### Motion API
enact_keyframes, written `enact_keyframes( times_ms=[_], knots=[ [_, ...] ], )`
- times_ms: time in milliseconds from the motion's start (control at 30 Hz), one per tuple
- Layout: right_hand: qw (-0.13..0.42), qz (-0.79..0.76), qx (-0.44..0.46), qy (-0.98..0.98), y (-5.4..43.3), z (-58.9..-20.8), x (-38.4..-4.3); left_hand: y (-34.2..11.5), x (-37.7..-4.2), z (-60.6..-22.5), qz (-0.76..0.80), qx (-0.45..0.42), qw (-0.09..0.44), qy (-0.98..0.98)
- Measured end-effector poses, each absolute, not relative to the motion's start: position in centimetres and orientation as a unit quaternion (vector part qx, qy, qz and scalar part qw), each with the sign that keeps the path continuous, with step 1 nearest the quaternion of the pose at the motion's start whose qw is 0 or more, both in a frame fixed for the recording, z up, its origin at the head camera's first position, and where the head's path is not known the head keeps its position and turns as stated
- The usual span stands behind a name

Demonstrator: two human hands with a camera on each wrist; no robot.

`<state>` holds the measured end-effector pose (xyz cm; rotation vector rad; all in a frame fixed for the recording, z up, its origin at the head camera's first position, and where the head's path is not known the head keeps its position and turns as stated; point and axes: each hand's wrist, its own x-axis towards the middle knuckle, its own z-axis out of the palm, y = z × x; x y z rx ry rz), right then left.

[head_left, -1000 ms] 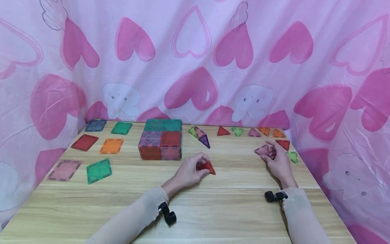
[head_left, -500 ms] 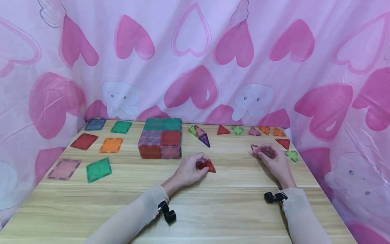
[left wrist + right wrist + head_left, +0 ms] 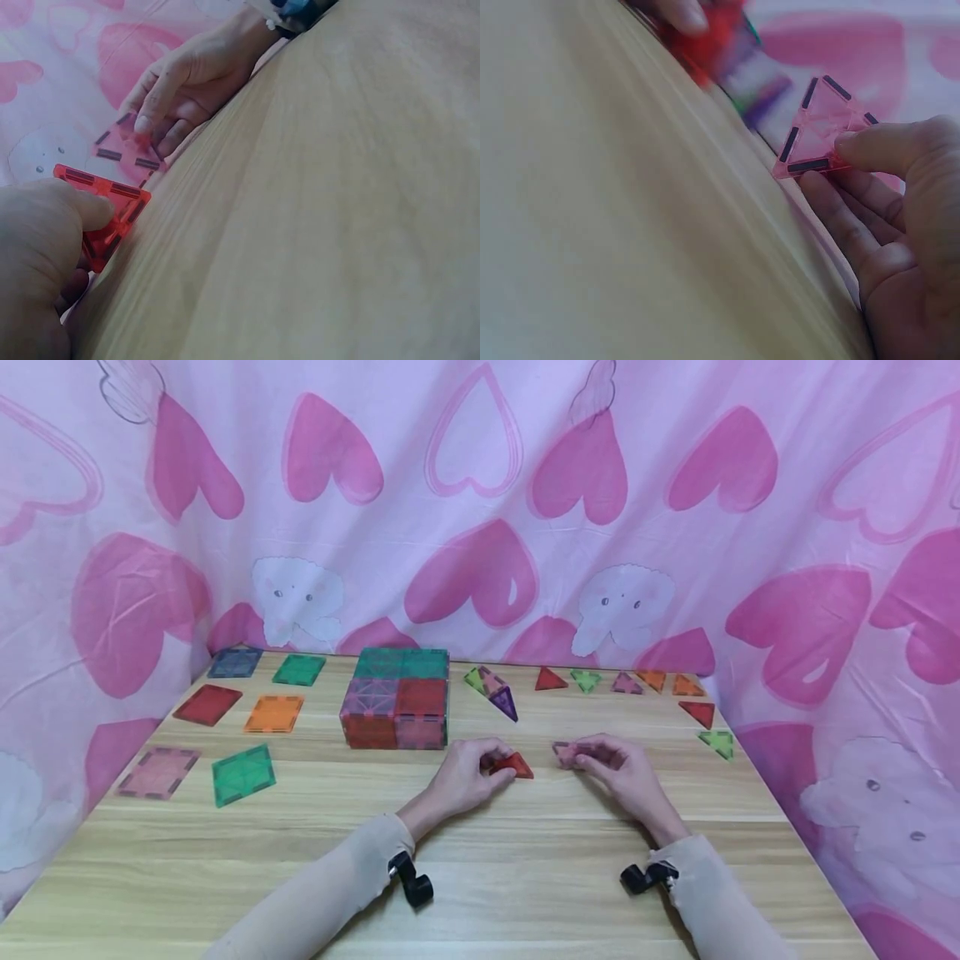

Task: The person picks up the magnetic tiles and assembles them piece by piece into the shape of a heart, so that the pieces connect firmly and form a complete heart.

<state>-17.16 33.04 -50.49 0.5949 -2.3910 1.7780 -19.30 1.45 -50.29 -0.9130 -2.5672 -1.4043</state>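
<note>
Between thumb and fingers my left hand [image 3: 465, 774] pinches a red triangular magnetic tile [image 3: 116, 208], close over the middle of the table. To its right, my right hand [image 3: 618, 772] pinches a pink triangular magnetic tile [image 3: 817, 135] by one side, its dark edge magnets showing through. A short gap separates the two tiles in the head view. Behind the left hand stands a box of joined square magnetic tiles [image 3: 396, 697] in green, purple, red and pink. A small joined piece of green, pink and purple triangles [image 3: 492, 692] lies beyond the hands.
On the left lie several loose square tiles, among them an orange square [image 3: 274, 714] and a green square [image 3: 243, 775]. Loose triangles line the back right, including a red triangle [image 3: 551, 678] and a green triangle [image 3: 718, 744]. A pink patterned curtain [image 3: 472, 510] encloses the table.
My right hand has carried the pink triangular tile leftward from the right side of the table to near the left hand. The left hand has stayed almost still, holding the red tile.
</note>
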Motion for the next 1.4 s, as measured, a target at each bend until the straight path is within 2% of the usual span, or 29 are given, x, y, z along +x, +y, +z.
enact_keyframes(
  times_ms=[333, 667, 767, 933, 1133, 1267, 1400],
  knots=[
    [0.010, 0.600, 0.209, -0.772, 28.7, -50.2, -15.7, 1.4, -19.3, -50.3, -0.460, -0.307, 0.042, -0.832],
    [-0.005, 0.617, 0.223, -0.755, 29.3, -50.3, -15.9, 1.4, -19.3, -50.3, -0.455, -0.307, 0.043, -0.835],
    [0.007, 0.630, 0.225, -0.743, 30.2, -50.4, -16.2, 1.5, -19.3, -50.3, -0.453, -0.307, 0.042, -0.836],
    [0.067, 0.636, 0.198, -0.743, 32.8, -50.4, -17.0, 1.5, -19.3, -50.2, -0.452, -0.309, 0.044, -0.836],
    [0.163, 0.635, 0.075, -0.752, 36.7, -50.2, -17.5, 1.4, -19.2, -50.1, -0.448, -0.307, 0.043, -0.839],
    [0.244, 0.627, -0.022, -0.739, 39.6, -49.9, -17.4, 1.4, -19.2, -50.1, -0.445, -0.306, 0.042, -0.841],
    [0.350, 0.548, -0.093, -0.754, 42.9, -49.9, -17.3, 1.4, -19.2, -50.0, -0.443, -0.306, 0.038, -0.842]
  ],
)
